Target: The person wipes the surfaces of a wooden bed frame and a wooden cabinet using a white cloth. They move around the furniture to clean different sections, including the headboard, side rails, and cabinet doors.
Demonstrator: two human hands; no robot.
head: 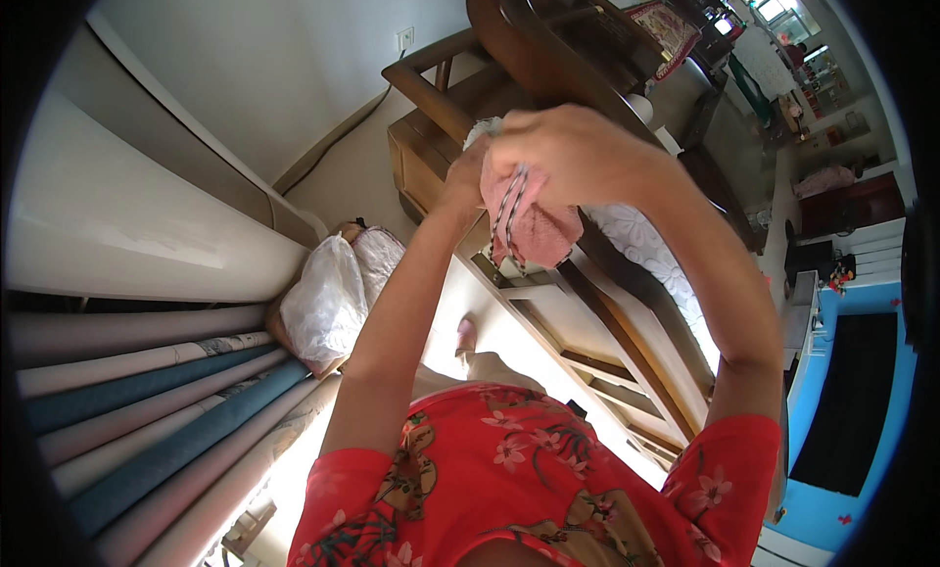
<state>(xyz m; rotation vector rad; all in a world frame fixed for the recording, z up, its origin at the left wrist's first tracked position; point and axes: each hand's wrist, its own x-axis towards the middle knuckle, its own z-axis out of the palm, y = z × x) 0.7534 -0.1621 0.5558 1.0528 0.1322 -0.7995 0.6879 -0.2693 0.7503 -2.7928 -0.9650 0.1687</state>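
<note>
Both hands meet in front of me, above the arm end of a dark wooden bench (433,145). Between them is a pink cloth (540,233) with black-and-white striped edging, bunched up and hanging down. My right hand (547,152) is closed around its upper part, slightly blurred. Beside it, my left hand (470,172) also grips the cloth, its fingers partly hidden behind the other hand. A bit of whitish lacy material (482,131) shows just above the hands; whether it is held or lies behind them I cannot tell.
Plastic-wrapped bags (327,295) stand on the floor by a pleated curtain (176,420) and a large white curved appliance or furniture surface (132,200). A cable runs from a wall socket (405,38). White floral lace (653,255) covers part of the bench. A wall-mounted dark screen (844,405) is at right.
</note>
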